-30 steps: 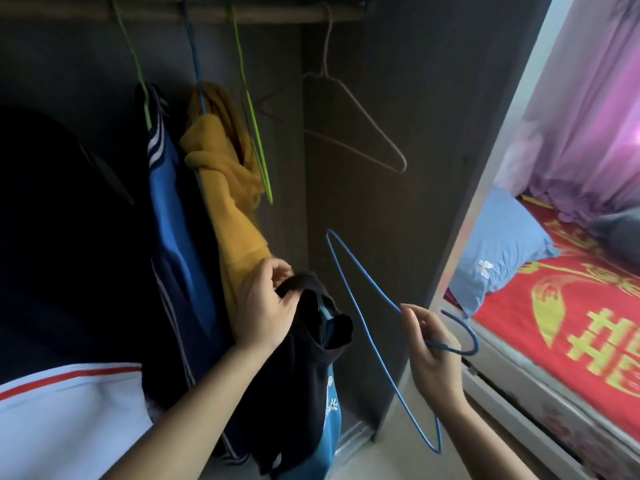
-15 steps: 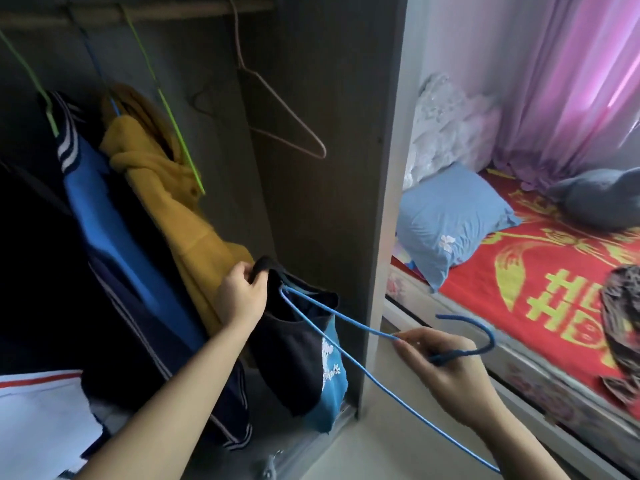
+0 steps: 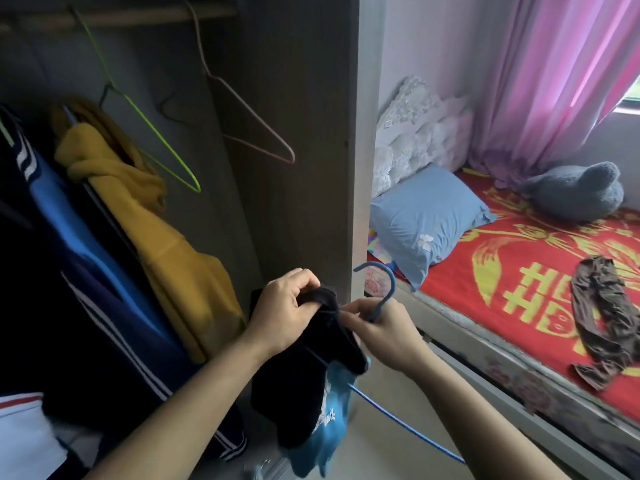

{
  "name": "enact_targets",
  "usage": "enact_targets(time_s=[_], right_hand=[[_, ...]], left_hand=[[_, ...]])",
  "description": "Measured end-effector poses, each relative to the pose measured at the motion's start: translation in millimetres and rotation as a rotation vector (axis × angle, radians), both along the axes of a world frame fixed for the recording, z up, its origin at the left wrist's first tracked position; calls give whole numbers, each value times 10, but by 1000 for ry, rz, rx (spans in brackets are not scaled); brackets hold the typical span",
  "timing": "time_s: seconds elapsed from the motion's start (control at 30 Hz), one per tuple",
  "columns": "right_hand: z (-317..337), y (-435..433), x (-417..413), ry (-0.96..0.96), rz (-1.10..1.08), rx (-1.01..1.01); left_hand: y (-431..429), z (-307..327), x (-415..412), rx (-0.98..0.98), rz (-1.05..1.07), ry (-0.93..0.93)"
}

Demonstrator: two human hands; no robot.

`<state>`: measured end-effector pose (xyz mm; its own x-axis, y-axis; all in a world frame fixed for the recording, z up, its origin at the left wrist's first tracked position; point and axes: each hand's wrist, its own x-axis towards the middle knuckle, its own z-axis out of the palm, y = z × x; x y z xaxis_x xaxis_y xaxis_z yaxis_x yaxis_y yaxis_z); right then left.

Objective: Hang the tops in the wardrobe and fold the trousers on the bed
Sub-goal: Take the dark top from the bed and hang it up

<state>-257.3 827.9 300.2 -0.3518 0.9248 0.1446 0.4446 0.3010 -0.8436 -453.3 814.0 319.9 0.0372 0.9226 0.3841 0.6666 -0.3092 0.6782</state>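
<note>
Inside the grey-brown wardrobe (image 3: 304,133): a mustard-yellow top (image 3: 166,237), a blue-and-navy jacket (image 3: 86,254) striped white, a lime-green hanger (image 3: 156,143) and a pale pink hanger (image 3: 252,123). In front of the wardrobe: a black top (image 3: 304,375) with a blue panel printed white, and a blue hanger (image 3: 392,284). Right of the wardrobe: a red bedspread (image 3: 519,271) patterned yellow, brown trousers (image 3: 602,317), a sky-blue pillow (image 3: 426,216), a pink curtain (image 3: 554,81).

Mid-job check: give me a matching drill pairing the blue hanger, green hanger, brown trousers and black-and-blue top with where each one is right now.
Things:
1. blue hanger
2. green hanger
3. brown trousers
4. black-and-blue top

Places:
A. lying on the red bed cover
B. gripped by the left hand
C. hanging empty on the wardrobe rail
D. pinched by the right hand

Pairs: 1-D, 2-C, 3-A, 4-B
</note>
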Motion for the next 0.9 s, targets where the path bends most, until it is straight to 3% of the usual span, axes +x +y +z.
enact_targets(time_s=[0.17,0.3,0.37,0.5,0.6,0.77,0.9], right_hand=[[118,9,67,420,103,-27],[141,26,2,571,147,-126],[118,36,24,516,106,-34],[-66,38,176,226,-7,231],[-136,24,121,225,-55,227],[-63,21,-183,107,14,271],[-139,-57,-274,114,-204,475]], left_hand=[[94,97,-202,127,89,360],[141,162,-296,137,147,320],[148,185,-384,150,216,258],[115,211,-527,99,367,178],[64,234,-447,36,386,165],[-5,227,-58,-63,227,52],[4,186,-90,-45,252,16]])
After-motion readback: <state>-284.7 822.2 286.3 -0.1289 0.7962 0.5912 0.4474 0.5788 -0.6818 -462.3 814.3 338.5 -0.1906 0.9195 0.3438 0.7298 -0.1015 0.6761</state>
